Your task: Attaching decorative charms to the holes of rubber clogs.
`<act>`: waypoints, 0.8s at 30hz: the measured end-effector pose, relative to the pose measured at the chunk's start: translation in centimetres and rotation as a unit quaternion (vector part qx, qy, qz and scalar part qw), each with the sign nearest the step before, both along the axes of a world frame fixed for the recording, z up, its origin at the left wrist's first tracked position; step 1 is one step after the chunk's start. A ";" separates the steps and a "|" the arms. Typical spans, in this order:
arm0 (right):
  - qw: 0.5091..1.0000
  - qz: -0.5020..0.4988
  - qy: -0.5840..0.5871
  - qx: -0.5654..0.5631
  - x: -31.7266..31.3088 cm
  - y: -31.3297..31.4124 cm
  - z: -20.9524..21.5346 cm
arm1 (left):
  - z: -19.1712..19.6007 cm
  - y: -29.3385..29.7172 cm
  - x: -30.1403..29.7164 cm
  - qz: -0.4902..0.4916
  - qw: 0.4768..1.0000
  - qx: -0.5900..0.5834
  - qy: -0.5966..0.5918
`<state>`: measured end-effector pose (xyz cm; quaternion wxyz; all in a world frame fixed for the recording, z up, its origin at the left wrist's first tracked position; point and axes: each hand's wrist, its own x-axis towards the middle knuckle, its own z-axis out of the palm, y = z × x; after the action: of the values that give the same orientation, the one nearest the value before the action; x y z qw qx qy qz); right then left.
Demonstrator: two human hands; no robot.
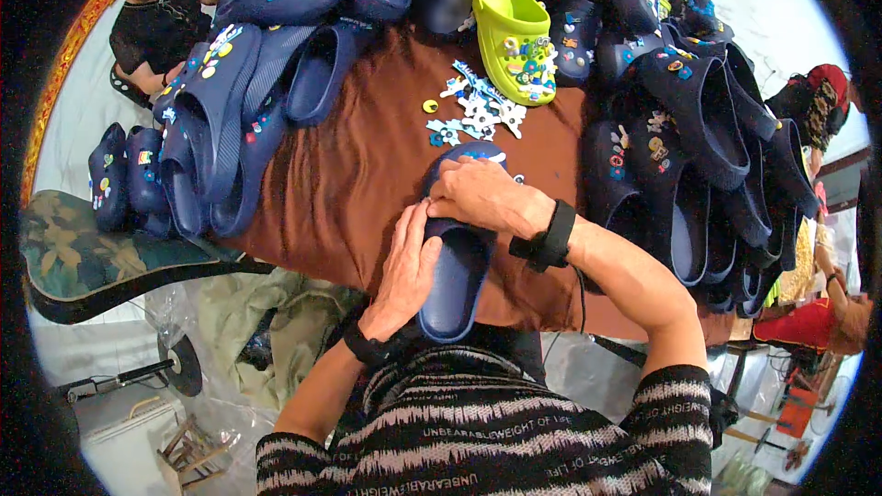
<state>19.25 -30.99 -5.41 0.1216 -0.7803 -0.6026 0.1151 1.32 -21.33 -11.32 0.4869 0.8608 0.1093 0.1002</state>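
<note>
A dark blue slip-on clog (452,289) lies on the brown cloth in front of me, its toe pointing away. My left hand (401,266) grips its left side, fingers together and fingertips at the rim of the opening. My right hand (487,195) bends over the upper with fingers pinched together, close to the left fingertips. Whatever sits between those right fingers is hidden. A white and blue charm shows on the toe past my knuckles. Just beyond lies a loose pile of white and blue shoe charms (487,113), with a small yellow round charm (430,106) beside it.
A lime green clog (514,41) covered in charms stands behind the pile. Dark blue decorated clogs are heaped at left (216,119) and right (698,119) on the brown cloth (340,174). A camouflage-covered seat (110,248) is at left. Other people are at both sides.
</note>
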 end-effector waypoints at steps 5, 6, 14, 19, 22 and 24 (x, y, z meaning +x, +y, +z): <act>0.996 0.032 0.035 0.078 1.5 0.8 -0.9 | -0.2 0.2 0.3 0.016 0.998 -0.003 -0.053; 0.997 0.043 0.026 0.066 1.9 1.1 -0.7 | -0.4 0.3 0.3 0.031 0.998 -0.006 -0.051; 0.983 0.007 0.175 0.047 3.5 1.0 0.2 | -0.9 0.2 0.2 0.034 0.999 -0.001 -0.037; 0.982 0.049 0.176 0.047 4.0 1.0 -0.5 | -1.0 0.1 0.1 0.030 0.999 -0.012 -0.035; 0.982 0.065 0.170 0.048 4.2 0.9 -0.7 | -1.0 0.0 0.1 0.039 0.997 -0.024 -0.061; 0.982 0.066 0.172 0.038 4.1 1.0 -0.7 | -1.1 0.1 0.2 0.039 0.997 -0.025 -0.059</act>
<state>23.37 -30.00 -6.07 0.2449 -0.7022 -0.6270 0.2321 1.50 -21.24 -12.42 0.5097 0.8361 0.1162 0.1664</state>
